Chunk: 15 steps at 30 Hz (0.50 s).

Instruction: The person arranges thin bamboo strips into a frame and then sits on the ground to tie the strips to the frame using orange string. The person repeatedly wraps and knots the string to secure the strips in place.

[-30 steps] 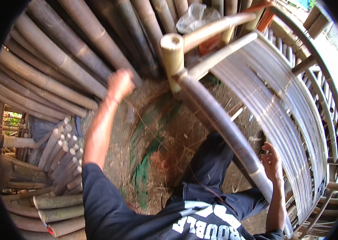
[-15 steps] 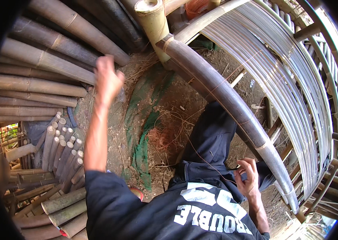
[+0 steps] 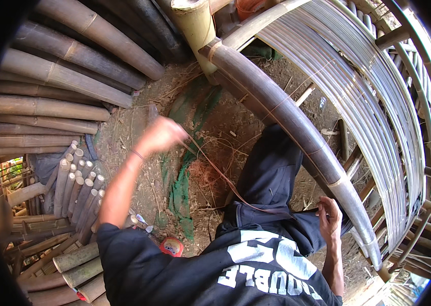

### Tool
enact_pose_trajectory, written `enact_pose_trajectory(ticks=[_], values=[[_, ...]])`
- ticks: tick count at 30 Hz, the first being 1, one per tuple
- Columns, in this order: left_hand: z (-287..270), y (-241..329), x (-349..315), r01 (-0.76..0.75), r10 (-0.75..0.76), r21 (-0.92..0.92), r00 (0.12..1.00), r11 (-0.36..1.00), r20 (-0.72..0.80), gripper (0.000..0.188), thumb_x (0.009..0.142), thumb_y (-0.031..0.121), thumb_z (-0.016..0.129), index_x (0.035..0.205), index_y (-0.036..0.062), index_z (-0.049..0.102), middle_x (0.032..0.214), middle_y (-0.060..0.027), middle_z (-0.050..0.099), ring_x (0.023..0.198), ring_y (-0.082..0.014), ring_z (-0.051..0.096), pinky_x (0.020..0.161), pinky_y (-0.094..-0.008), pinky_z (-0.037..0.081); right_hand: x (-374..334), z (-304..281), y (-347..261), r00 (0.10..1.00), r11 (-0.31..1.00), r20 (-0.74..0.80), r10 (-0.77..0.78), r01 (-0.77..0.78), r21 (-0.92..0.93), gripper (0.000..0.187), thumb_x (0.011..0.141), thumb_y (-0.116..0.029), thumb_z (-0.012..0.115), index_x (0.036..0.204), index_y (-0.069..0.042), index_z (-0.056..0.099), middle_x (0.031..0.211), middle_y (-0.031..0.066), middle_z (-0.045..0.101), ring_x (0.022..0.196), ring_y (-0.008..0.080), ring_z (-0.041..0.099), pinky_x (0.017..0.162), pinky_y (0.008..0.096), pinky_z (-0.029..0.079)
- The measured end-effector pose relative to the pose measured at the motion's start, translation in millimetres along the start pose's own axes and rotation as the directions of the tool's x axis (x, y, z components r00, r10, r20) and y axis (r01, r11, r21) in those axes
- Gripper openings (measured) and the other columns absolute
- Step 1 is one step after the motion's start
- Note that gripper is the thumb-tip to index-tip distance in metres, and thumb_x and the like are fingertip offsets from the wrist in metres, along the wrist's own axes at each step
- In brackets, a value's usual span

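My left hand (image 3: 162, 134), smeared by motion, is closed over the floor with a thin brown strip (image 3: 232, 186) trailing from its fingers. That strip sags across my dark trousers (image 3: 270, 166) toward my right side. Beside my right knee, my right hand (image 3: 330, 218) has its fingers curled in; what they hold, if anything, is hidden. Close to that hand runs a thick dark bamboo pole (image 3: 292, 121), the near rail of a bamboo frame. Pale split-bamboo slats (image 3: 361, 109) fill the frame, and a thin strand is wound round the rail.
Thick bamboo poles (image 3: 67, 81) are stacked at the left, with short cut lengths (image 3: 72, 188) below them. A green cloth strip (image 3: 180, 201) and tangled reddish strands (image 3: 204, 174) lie on the dirt floor. An upright bamboo post (image 3: 195, 33) stands at the rail's far end.
My left hand has swung from the stacked poles back toward me and right, now with the brown strip stretched from it. My right hand has shifted slightly right, its fingers more folded.
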<state>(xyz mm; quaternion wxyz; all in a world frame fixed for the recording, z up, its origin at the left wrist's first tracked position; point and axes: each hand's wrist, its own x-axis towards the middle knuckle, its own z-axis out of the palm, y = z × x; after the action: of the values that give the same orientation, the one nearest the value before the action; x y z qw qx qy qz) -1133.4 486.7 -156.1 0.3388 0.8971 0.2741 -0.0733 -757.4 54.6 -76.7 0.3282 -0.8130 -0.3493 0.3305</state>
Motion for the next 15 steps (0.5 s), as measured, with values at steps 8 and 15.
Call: enact_pose_trajectory(ticks=[8,15], values=[[-186,-42,-45,0.908,-0.580,-0.030,0.240,0.417,-0.778,0.094,0.084,0.033,0.069,0.155,0.0079,0.013,0.152,-0.0302,0.025,0.127,-0.0478,0.048,0.104,-0.0492,0.044,-15,0,15,0.996,0.999,-0.088,0.014,-0.016,-0.030,0.017,0.094,0.003,0.056,0.109,0.002,0.062,0.091,0.0081,0.060,0.070,0.0125,0.060,0.064,0.0243,0.051],[115,74,6,0.720,-0.729,0.120,0.681,0.683,0.068,0.090,0.082,0.043,0.068,0.151,0.0019,0.027,0.149,-0.0333,0.031,0.141,-0.0461,0.029,0.112,-0.0622,0.028,-31,22,15,0.999,0.999,-0.031,0.041,-0.040,0.021,0.014,0.094,0.001,0.057,0.106,0.002,0.062,0.089,0.0084,0.060,0.072,0.0133,0.062,0.064,0.0247,0.052]])
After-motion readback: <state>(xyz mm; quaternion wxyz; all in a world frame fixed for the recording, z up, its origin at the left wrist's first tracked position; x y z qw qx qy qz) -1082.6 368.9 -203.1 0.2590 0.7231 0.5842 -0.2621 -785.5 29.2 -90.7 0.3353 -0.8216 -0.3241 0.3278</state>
